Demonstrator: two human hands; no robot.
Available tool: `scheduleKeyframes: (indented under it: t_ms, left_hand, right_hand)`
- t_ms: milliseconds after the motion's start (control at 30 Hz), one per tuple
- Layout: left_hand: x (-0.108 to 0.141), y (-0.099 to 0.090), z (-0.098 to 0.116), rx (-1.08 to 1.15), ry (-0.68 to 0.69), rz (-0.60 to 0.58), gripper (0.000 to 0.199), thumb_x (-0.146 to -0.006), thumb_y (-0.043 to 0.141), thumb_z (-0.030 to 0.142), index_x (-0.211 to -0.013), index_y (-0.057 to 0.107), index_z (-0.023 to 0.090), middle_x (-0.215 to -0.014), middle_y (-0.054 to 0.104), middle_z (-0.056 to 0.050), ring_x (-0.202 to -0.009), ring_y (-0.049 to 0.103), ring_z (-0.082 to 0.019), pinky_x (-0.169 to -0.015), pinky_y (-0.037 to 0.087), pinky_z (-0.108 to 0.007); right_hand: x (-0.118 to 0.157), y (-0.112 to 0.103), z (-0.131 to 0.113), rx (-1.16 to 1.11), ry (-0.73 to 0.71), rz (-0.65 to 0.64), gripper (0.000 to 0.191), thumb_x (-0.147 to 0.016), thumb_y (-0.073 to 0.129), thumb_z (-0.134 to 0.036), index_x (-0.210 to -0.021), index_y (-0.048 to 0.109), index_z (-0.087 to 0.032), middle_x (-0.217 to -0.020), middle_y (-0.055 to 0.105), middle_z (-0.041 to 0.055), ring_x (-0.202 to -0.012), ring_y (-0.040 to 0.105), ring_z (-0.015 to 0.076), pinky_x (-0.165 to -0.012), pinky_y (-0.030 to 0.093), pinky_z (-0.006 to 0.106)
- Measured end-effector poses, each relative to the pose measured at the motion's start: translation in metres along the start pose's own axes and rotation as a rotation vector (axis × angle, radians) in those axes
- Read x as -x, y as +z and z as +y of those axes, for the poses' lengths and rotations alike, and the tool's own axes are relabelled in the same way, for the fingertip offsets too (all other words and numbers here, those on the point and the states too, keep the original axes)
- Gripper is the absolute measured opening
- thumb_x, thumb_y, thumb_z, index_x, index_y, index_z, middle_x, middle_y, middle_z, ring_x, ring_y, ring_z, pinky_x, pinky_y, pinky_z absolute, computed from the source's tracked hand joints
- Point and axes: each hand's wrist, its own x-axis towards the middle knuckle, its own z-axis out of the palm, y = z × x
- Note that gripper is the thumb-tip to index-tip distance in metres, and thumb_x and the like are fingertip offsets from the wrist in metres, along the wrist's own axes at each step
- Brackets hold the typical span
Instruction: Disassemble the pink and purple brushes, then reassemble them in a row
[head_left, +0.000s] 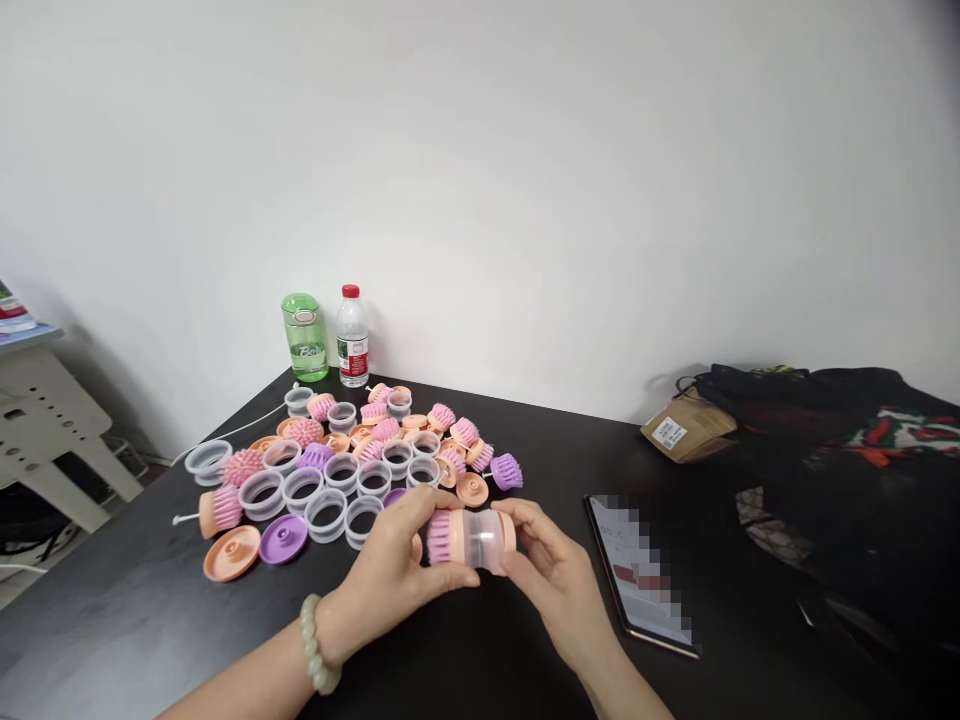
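Note:
Both hands hold one brush assembly (482, 540) sideways above the black table (480, 650). It has pink bristles at its left end, a clear ring in the middle and an orange cap at its right end. My left hand (394, 565) grips the bristle end between thumb and fingers; a beaded bracelet is on that wrist. At the cap end, my right hand (547, 570) has its thumb and fingers closed on the orange cap. Behind and left of the hands lie several clear rings (326, 515), pink brush heads (244, 467), orange caps (232, 553) and a purple cap (283, 539).
A green bottle (304, 340) and a red-capped water bottle (352, 340) stand by the wall. To the right lie a phone (637, 575), partly pixelated, a brown paper bag (690, 425) and dark cloth (825, 420). A white cable (240, 428) crosses the left edge.

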Motion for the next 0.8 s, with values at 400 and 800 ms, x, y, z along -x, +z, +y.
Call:
scheduleKeyframes:
  t_ms: [400,800]
  left_hand:
    - [-0.001,-0.001,0.000,0.461,-0.308,-0.126,0.037,-0.075,0.077,0.048,-0.094,0.069,0.018,-0.077,0.061,0.000,-0.067,0.052,-0.014,-0.061,0.040,-0.025]
    - [0.012,0.011,-0.009,-0.194,0.355,-0.052,0.030,-0.091,0.056,0.008,-0.109,0.066,0.030,-0.105,0.058,-0.005,-0.094,0.056,-0.021,-0.080,0.048,-0.033]
  right_hand:
    - [-0.003,-0.005,-0.010,0.271,-0.398,-0.059,0.041,-0.084,0.074,-0.043,-0.124,0.068,-0.034,-0.111,0.071,0.0077,-0.111,0.059,0.0301,-0.093,0.052,0.046]
    - [0.001,0.011,-0.006,-0.038,0.252,-0.121,0.053,-0.095,0.042,-0.063,-0.070,0.057,-0.019,-0.065,0.051,-0.0012,-0.062,0.047,0.0147,-0.059,0.039,0.026]
